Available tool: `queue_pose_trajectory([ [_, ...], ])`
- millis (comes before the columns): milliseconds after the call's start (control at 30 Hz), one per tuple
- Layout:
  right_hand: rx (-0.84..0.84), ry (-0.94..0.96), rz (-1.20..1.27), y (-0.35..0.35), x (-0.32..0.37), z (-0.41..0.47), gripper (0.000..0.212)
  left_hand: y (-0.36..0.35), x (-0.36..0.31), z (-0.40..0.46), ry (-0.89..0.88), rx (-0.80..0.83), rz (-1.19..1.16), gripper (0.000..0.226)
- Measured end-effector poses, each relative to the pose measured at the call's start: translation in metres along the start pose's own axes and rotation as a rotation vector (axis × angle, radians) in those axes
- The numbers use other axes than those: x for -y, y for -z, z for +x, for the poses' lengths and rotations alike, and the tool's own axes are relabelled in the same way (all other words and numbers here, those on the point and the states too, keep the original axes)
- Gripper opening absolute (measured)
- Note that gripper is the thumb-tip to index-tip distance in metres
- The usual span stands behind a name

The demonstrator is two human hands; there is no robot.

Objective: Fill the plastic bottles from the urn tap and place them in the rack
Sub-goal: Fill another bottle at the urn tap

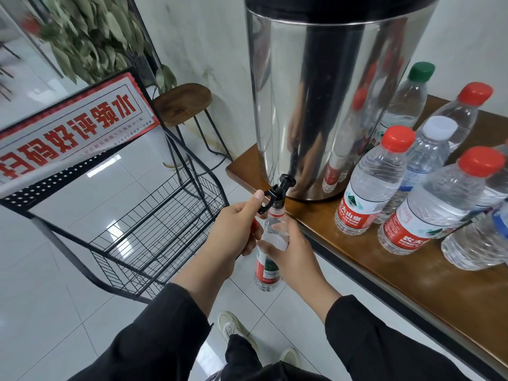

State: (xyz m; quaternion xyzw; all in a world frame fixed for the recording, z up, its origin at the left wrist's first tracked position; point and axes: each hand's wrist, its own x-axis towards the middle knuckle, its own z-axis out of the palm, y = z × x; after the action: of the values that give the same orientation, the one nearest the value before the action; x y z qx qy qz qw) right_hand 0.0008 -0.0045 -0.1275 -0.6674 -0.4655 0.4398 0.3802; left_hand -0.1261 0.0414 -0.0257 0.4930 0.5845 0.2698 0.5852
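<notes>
A steel urn stands on the wooden counter, its black tap jutting over the counter's edge. My right hand grips a clear, uncapped plastic bottle with a red label, its mouth right under the tap. My left hand pinches the tap lever, thumb on top, and a sliver of red shows among its curled fingers. The black wire rack stands on the floor to the left, and its baskets hold no bottles.
Several capped bottles with red, white and green caps stand right of the urn. A red and white sign tops the rack. A wooden stool and a plant stand behind it. My shoes are on the white tiles.
</notes>
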Motion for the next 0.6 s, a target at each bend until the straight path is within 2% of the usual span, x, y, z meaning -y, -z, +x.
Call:
queue_pose_trajectory([
  [600, 0.005, -0.004, -0.011, 0.0016, 0.001, -0.0001, 0.089, -0.0002, 0.0006, 0.0004, 0.004, 0.007, -0.004, 0.056],
])
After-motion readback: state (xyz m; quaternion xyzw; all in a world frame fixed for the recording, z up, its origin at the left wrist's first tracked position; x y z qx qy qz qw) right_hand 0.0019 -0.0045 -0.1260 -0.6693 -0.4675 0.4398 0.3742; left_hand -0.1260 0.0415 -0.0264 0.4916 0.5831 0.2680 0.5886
